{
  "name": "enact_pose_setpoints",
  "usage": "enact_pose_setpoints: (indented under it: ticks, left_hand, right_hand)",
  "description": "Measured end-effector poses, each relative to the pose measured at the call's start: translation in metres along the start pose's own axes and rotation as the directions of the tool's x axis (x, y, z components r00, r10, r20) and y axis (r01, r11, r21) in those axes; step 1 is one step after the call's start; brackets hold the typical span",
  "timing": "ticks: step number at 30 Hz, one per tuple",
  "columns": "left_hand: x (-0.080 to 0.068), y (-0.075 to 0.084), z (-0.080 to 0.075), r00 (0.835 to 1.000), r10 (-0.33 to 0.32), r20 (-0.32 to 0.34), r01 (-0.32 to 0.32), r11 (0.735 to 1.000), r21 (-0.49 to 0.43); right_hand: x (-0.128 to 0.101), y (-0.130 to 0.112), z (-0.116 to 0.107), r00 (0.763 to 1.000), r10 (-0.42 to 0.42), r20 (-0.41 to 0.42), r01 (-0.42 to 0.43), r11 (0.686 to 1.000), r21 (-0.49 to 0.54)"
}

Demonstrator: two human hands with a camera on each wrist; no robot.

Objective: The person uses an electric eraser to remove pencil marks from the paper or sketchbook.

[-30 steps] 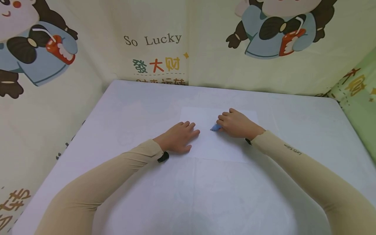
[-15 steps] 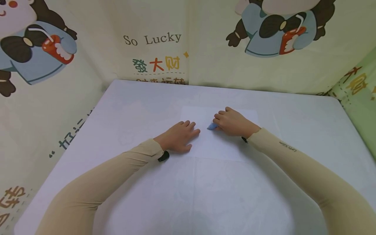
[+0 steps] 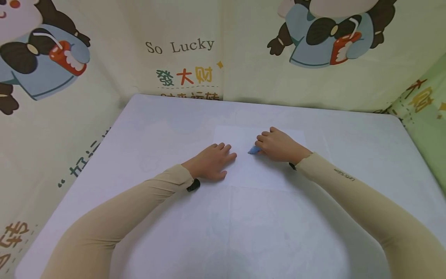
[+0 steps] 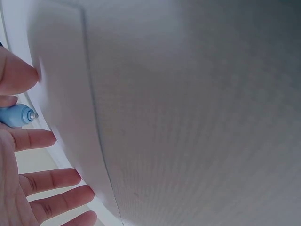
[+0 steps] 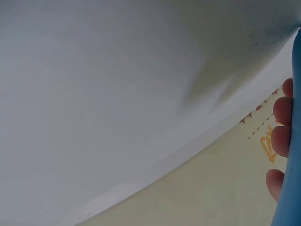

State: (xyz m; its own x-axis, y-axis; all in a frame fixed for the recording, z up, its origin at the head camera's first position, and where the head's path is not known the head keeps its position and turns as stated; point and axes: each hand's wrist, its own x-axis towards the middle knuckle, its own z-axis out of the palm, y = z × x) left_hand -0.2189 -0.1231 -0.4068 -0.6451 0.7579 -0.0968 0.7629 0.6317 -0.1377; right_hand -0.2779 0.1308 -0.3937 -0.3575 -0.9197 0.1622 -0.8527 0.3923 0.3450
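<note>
— While your left hand (image 3: 212, 162) lies flat with its fingers straight, where does it sit against the sheet of paper (image 3: 258, 170)?

— It presses on the paper's left edge, palm down, grip released, holding nothing. In the left wrist view your fingers (image 4: 47, 181) spread out just beside that same edge.

— And your right hand (image 3: 278, 146)?

— Its grip is clenched round a blue pen (image 3: 254, 150). Your fingers curl over the barrel, and the tip pokes out toward your left hand, low over the middle of the paper. Whether the tip touches the paper, you cannot tell from these views.

— Where is the paper itself?

— It lies flat on the white worktop (image 3: 174, 232), a little beyond the worktop's middle, with both of your hands on it. Your right hand rests on the paper's far right part.

— What stands around the paper?

— A cartoon-printed cloth (image 3: 181, 46) hangs past the worktop's far edge, well apart from the paper. Beige sleeves (image 3: 132, 201) cover both your arms.
</note>
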Motion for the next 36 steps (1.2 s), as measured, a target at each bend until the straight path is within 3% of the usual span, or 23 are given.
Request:
enact_pose_setpoints:
  ticks: [12, 20, 36]
  left_hand:
    - [0.0003, -0.0003, 0.0018, 1.0, 0.013, -0.022, -0.012, 1.0, 0.019]
    - [-0.0015, -0.0016, -0.0019, 1.0, -0.001, 0.007, 0.001, 1.0, 0.0]
    - [-0.0014, -0.0021, -0.0003, 1.0, 0.008, -0.004, -0.008, 1.0, 0.006]
  right_hand:
    - [0.0045, -0.0018, -0.0008, 1.0, -0.01, -0.009, 0.01, 1.0, -0.018]
    - [-0.0009, 0.0014, 0.0003, 1.0, -0.005, -0.013, 0.005, 1.0, -0.017]
    - [0.0015, 0.0003, 0.0004, 1.0, -0.008, 0.006, 0.008, 1.0, -0.015]
